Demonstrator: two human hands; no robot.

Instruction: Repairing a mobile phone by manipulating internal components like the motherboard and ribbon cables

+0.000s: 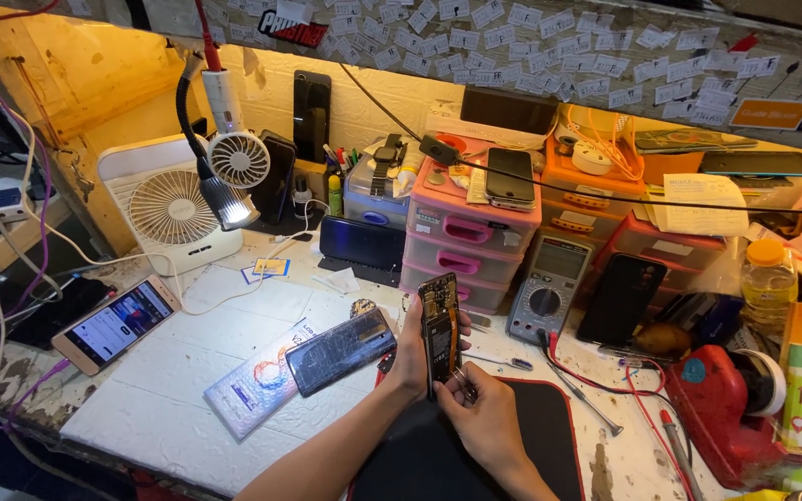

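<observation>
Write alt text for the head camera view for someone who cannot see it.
A left hand holds an opened phone upright while the right hand works tweezers at its lower end, above a black mat on a cluttered repair bench.

A worn white workbench meets a yellow wall, lamp-lit.

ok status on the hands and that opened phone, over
Left hand grips opened phone upright. Right hand holds tweezers at its lower end. Nothing blocking.
</observation>
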